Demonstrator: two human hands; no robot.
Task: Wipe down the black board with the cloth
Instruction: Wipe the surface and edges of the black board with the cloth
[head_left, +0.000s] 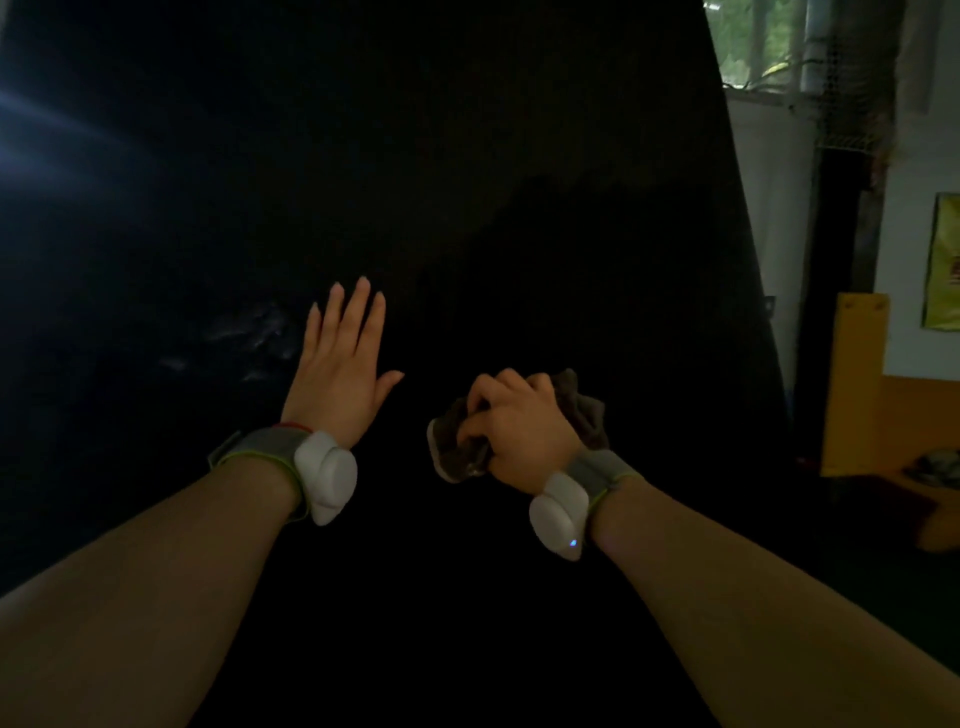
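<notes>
— What is gripped, and by which hand?
— A cloth (457, 452), brown and crumpled, is clenched in the right hand (519, 431). The fingers are curled tightly round it, and folds are left sticking out on both sides of the fist.

— Where is it held?
— In front of the lower middle of the black board (467, 156). Whether the board is touched by it cannot be told.

— And the other hand?
— Nothing is held by the left hand (340, 374). Its fingers are straight and spread, pointing up the board, with the palm turned to the board's face, left of the cloth and a little higher.

— What is worn on the arms?
— A white wrist device (324, 475) on a grey strap is seen below the left hand. A second wrist unit (561, 512) is strapped below the right.

— Anything on the board itself?
— Pale smears (249, 332) are seen just left of the open hand.

— And past its right edge?
— A window (769, 41) is seen high up, and a yellow panel (857, 384) lower down.
</notes>
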